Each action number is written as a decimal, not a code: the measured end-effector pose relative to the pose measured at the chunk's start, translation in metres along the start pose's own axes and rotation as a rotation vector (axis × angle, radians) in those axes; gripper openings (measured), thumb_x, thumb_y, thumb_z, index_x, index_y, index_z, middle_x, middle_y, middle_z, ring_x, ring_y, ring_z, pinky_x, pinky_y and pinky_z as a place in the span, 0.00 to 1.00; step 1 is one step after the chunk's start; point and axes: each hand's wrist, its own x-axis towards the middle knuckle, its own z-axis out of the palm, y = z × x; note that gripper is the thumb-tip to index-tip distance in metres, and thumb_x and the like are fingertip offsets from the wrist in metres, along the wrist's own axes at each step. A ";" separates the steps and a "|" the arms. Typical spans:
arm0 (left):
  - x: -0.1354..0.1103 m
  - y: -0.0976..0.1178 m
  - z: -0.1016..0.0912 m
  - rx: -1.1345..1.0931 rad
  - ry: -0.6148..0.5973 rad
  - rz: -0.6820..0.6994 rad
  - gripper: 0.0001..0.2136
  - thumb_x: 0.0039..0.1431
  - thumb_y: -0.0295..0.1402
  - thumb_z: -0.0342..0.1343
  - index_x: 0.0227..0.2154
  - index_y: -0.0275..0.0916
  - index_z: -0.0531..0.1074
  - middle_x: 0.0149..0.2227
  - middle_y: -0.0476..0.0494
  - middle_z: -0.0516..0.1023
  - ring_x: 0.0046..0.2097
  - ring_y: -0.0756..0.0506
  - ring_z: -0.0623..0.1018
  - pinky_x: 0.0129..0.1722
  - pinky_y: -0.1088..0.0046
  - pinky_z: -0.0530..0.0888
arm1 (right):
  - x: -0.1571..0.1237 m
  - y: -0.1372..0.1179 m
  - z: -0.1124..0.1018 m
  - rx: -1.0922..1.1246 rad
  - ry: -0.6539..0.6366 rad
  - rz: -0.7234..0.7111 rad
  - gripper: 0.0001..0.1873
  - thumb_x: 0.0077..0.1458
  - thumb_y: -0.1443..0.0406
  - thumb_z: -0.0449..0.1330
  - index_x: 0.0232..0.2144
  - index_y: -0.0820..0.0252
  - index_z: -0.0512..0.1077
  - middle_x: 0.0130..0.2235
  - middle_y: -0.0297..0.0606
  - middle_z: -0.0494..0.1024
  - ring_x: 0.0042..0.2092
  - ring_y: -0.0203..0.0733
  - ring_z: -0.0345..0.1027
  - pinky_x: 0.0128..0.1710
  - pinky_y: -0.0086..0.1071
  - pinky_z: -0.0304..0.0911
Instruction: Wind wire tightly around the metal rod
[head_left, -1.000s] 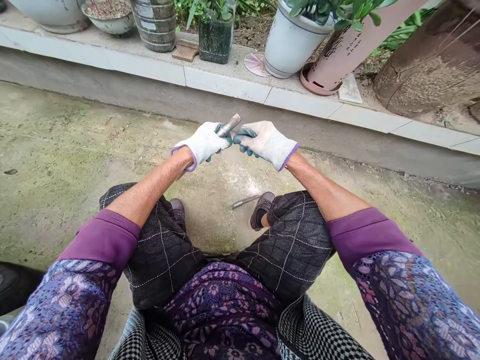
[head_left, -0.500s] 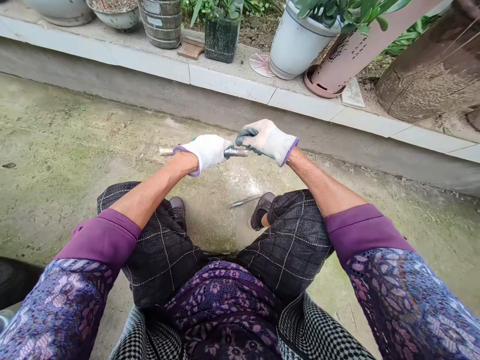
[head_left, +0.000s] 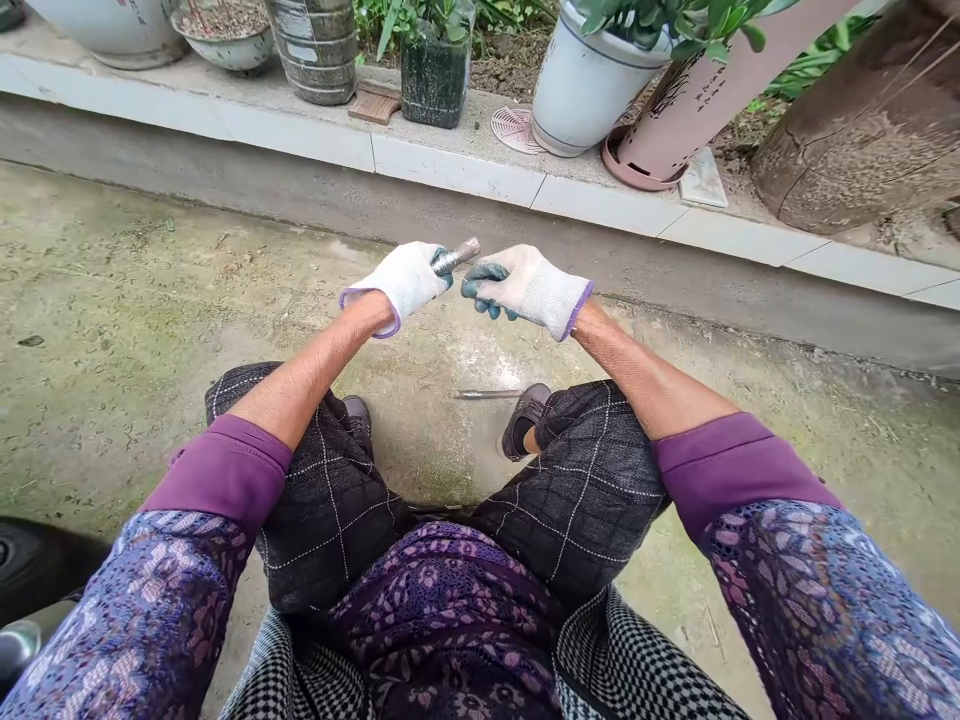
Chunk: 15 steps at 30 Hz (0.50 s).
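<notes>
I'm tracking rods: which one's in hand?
The brown-tipped, ridged silvery rod, in the white-gloved left hand; the thin grey rod lies on concrete ground.

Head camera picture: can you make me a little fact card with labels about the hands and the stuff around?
Left hand: gloved, holding a stick with a silvery coil around it
Right hand: gloved, fingers curled near the stick's tip; can't tell whether it holds anything
On the ground: a thin rod beside the right shoe
On the ledge: a white pot with a leafy plant, pink planter to its right
</notes>
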 end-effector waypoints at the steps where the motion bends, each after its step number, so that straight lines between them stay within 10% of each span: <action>1: 0.002 -0.002 0.002 0.088 0.007 -0.008 0.16 0.61 0.35 0.52 0.46 0.36 0.79 0.34 0.40 0.77 0.37 0.43 0.76 0.38 0.67 0.71 | -0.003 0.000 -0.001 -0.011 -0.020 -0.007 0.07 0.55 0.73 0.61 0.33 0.67 0.81 0.26 0.37 0.78 0.23 0.31 0.67 0.21 0.27 0.60; 15: -0.025 0.011 0.003 0.227 -0.117 0.127 0.17 0.63 0.36 0.53 0.50 0.41 0.81 0.35 0.39 0.82 0.37 0.40 0.79 0.38 0.66 0.70 | 0.021 0.018 -0.008 0.022 0.027 0.028 0.04 0.55 0.68 0.65 0.32 0.64 0.81 0.23 0.33 0.72 0.22 0.29 0.61 0.17 0.25 0.57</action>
